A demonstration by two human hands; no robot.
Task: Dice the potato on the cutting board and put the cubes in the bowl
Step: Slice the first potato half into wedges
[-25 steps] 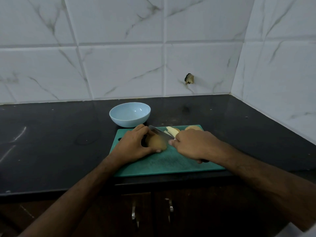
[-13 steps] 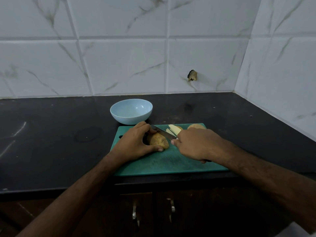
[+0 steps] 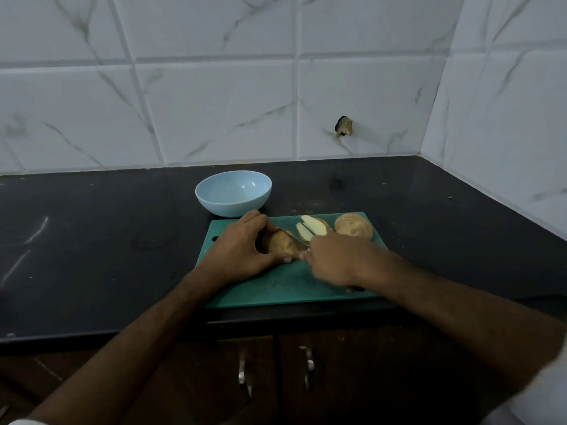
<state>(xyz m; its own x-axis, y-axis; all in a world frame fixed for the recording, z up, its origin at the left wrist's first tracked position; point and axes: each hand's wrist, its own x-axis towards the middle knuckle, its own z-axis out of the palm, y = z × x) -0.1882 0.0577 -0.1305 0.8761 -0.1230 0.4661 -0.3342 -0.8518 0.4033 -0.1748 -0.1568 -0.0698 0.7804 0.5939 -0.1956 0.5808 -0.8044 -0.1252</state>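
- The step in hand, as I judge it, is slicing: the potato (image 3: 280,244) lies on the green cutting board (image 3: 285,286), toward its far left part, and the knife (image 3: 290,236) rests across its right end with the blade running from the far left toward the near right.
- The left hand (image 3: 237,251) curls over the potato and holds it down, fingers at the far side and thumb at the near side, close to the blade; the right hand (image 3: 336,260) is wrapped around the knife handle, which it hides almost wholly, so only the thin blade shows.
- Two pale slices (image 3: 310,228) lie just beyond the blade on the far part of the board; a rounder brown piece (image 3: 352,227), skin up, sits near the far right corner, apart from the slices.
- The light blue bowl (image 3: 233,193) stands on the dark table (image 3: 92,240) just behind the board's far left corner; no potato shows inside it, so I judge the task to be early: slabs only, no cubes yet.
- The next move calls for a straight downward press through the potato, with the left fingertips kept clear of the edge; the piece is rounded and may roll, so a firm hold matters.
- After that the slabs want stacking, cutting into sticks, then crosswise into cubes; only then does anything go to the bowl.
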